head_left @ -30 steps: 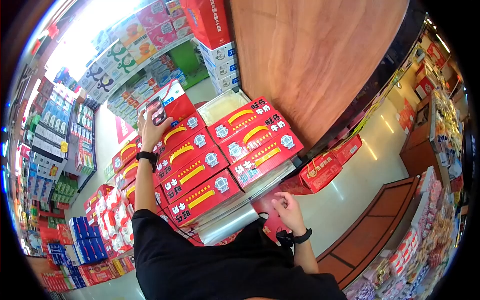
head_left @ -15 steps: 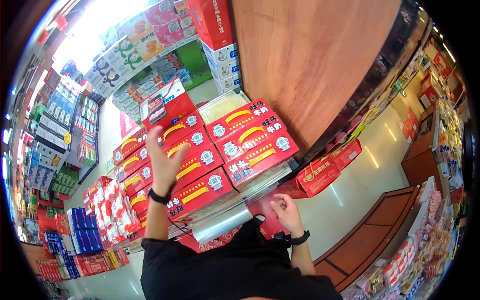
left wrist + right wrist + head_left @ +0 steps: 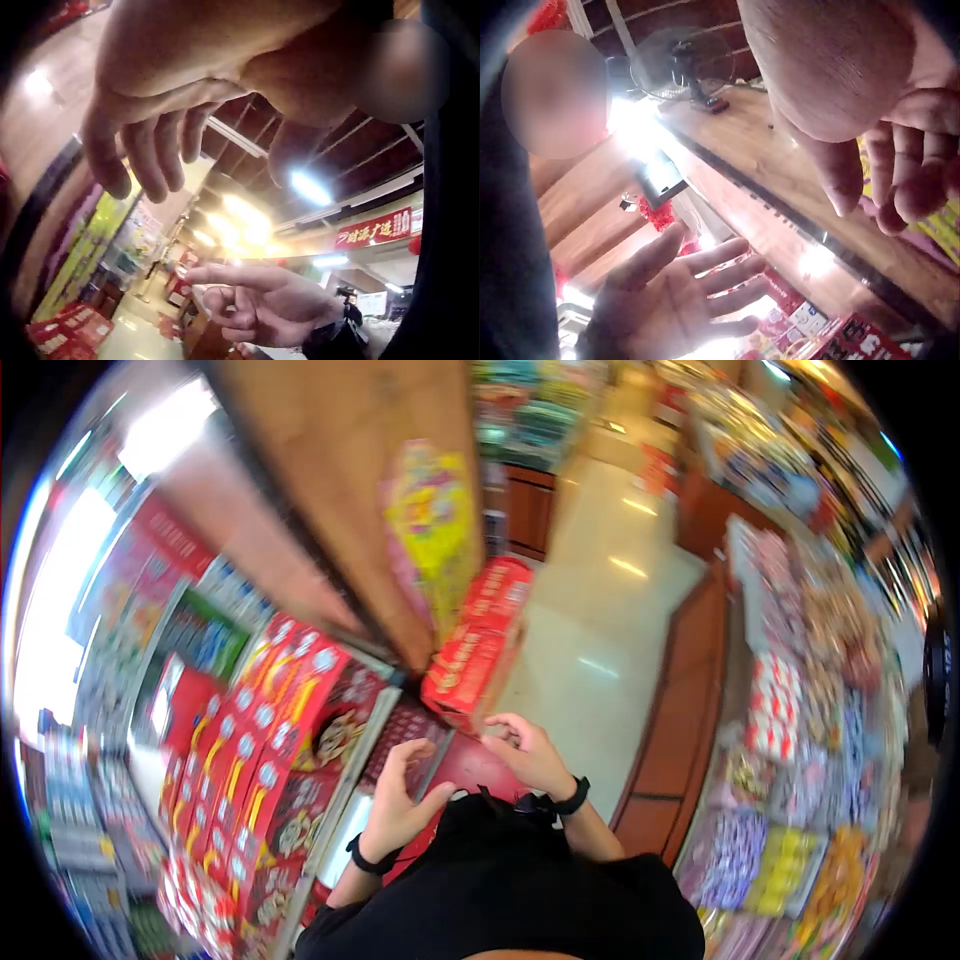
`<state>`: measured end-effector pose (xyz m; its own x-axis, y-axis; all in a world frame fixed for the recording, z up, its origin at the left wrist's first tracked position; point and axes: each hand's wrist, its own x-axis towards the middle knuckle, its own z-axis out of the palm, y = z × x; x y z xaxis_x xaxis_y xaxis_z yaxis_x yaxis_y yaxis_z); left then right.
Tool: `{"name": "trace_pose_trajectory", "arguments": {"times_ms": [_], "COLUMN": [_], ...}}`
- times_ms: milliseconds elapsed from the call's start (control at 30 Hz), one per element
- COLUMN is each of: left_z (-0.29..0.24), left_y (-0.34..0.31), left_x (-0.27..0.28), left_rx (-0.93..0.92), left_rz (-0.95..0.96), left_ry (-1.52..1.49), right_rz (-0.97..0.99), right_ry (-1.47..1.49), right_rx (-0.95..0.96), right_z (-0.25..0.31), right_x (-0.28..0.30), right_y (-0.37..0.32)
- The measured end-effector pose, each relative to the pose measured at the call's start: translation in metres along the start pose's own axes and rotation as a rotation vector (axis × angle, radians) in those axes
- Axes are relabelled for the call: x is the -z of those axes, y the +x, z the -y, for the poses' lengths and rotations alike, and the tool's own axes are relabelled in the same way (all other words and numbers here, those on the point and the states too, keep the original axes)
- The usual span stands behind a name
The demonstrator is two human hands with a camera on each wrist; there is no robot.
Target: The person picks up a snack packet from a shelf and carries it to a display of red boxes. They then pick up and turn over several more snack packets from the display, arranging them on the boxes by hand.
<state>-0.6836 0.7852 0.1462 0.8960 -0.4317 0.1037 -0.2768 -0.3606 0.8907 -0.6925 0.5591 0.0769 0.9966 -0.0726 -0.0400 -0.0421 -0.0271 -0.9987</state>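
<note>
Both hands hover in front of the black shirt, with nothing in either. My left hand (image 3: 398, 808) has its fingers spread and the thumb apart; in the right wrist view its palm (image 3: 664, 304) shows. Loosely bent fingers mark my right hand (image 3: 532, 758), near the low end of a red gift box (image 3: 475, 650) on the floor side. To the left, red milk cartons (image 3: 262, 760) with yellow handles stand stacked in rows. A shiny pale roll (image 3: 345, 842) lies below the left hand, partly covered by it.
A wooden panel (image 3: 350, 470) rises behind the cartons, beside a yellow and pink packet bundle (image 3: 430, 525). On the right, a brown wooden counter (image 3: 672, 710) borders shelves of bagged snacks (image 3: 775, 705). Pale tiled floor (image 3: 575, 630) runs between them.
The left hand has let go of the phone on the red box and drawn back to the body. The view has swung right toward the aisle; the right hand stays near the waist.
</note>
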Motion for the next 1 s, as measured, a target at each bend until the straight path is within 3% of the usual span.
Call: {"name": "trace_pose_trajectory", "arguments": {"times_ms": [67, 167, 467, 667, 1000], "left_z": [-0.011, -0.017, -0.036, -0.044, -0.107], "left_y": [0.017, 0.051, 0.124, 0.183, 0.324], "left_x": [-0.036, -0.098, -0.258, -0.357, -0.532], "left_rx": [0.011, -0.015, -0.003, -0.065, -0.144], "left_rz": [0.098, 0.239, 0.742, 0.956, 1.302], "left_ry": [-0.087, -0.172, -0.387, -0.405, -0.383], "right_rz": [-0.031, -0.220, -0.801, -1.034, -1.451], "right_ry": [-0.001, 0.077, 0.051, 0.074, -0.156], "right_rx": [-0.001, 0.062, 0.013, 0.056, -0.222], "right_z": [0.000, -0.010, -0.025, -0.052, -0.055], "right_x": [0.037, 0.090, 0.211, 0.279, 0.437], "right_y": [-0.021, -0.052, -0.123, -0.129, -0.104]}}
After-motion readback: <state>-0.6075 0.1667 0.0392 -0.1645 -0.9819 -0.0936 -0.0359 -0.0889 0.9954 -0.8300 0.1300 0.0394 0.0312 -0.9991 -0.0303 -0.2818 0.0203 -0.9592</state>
